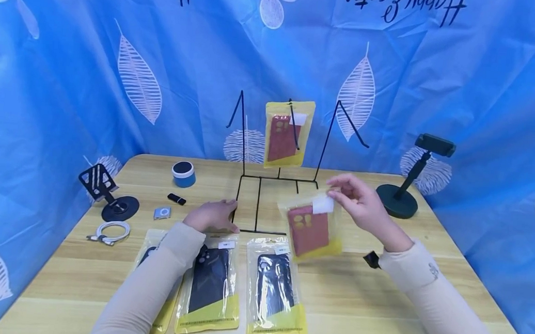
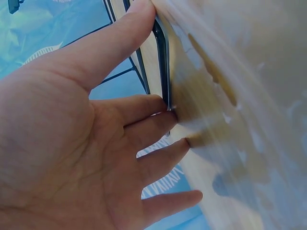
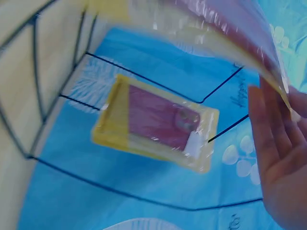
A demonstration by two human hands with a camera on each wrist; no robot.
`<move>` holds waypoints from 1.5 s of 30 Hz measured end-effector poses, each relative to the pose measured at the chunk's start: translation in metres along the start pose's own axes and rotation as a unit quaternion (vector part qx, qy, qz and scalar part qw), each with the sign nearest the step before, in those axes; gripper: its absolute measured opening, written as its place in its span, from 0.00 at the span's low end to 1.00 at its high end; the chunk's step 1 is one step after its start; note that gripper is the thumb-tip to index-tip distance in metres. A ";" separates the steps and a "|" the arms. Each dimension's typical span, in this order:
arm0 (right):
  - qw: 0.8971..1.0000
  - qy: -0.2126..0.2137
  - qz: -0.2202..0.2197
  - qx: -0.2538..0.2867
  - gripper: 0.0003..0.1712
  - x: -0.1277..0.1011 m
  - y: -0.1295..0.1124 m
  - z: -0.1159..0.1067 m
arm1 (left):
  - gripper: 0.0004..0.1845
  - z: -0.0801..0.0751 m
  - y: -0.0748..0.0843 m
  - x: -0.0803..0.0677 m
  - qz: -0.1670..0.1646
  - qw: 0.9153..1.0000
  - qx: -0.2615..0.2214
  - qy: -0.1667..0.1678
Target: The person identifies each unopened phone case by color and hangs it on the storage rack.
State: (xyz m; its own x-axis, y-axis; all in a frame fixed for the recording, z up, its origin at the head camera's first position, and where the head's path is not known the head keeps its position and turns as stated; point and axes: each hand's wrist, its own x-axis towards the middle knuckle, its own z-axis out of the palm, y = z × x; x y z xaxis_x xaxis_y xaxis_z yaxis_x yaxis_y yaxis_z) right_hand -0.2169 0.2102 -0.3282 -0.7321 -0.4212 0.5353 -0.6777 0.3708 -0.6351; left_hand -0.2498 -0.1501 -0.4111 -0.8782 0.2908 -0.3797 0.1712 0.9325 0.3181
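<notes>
Fingertips of my right hand [image 1: 362, 204] pinch the top edge of the red case packet [image 1: 311, 232], which hangs tilted below that grip, clear of the tabletop [image 1: 426, 302]. My left hand [image 1: 213, 216] rests flat, fingers relaxed, touching the wire rack [image 1: 258, 202] base. Beyond my right grip, another red packet [image 1: 287, 135] hangs on the rack.

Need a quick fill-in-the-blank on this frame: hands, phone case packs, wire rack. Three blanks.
The right hand holds up a packaged ____ phone case.
A matching pack hangs on the wire ____ behind.
The left hand rests on the ____, touching the wire base.
Missing words: red; rack; table
</notes>
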 end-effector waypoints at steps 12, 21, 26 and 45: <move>0.985 0.123 -0.089 0.084 0.09 0.051 -0.011 0.020 | 0.48 0.002 0.001 0.000 0.001 1.000 -0.011 0.001; 0.976 0.168 -0.102 0.094 0.08 0.066 -0.011 0.028 | 0.48 0.003 -0.001 -0.002 0.000 1.000 -0.024 0.003; 0.979 0.166 -0.087 0.086 0.08 0.073 -0.006 0.031 | 0.48 0.005 0.000 -0.002 -0.001 1.000 -0.026 0.002; 0.981 0.189 0.035 0.030 0.19 0.121 0.020 0.038 | 0.49 0.004 -0.004 0.002 0.004 1.000 -0.014 0.010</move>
State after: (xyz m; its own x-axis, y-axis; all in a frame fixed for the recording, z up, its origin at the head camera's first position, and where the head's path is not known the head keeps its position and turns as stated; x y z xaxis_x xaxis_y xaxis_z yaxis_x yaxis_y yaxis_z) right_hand -0.3170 0.1356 -0.2972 -0.7580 -0.0554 0.6498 -0.6273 0.3346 -0.7032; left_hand -0.2509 -0.1523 -0.4164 -0.8860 0.2927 -0.3596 0.1653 0.9240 0.3450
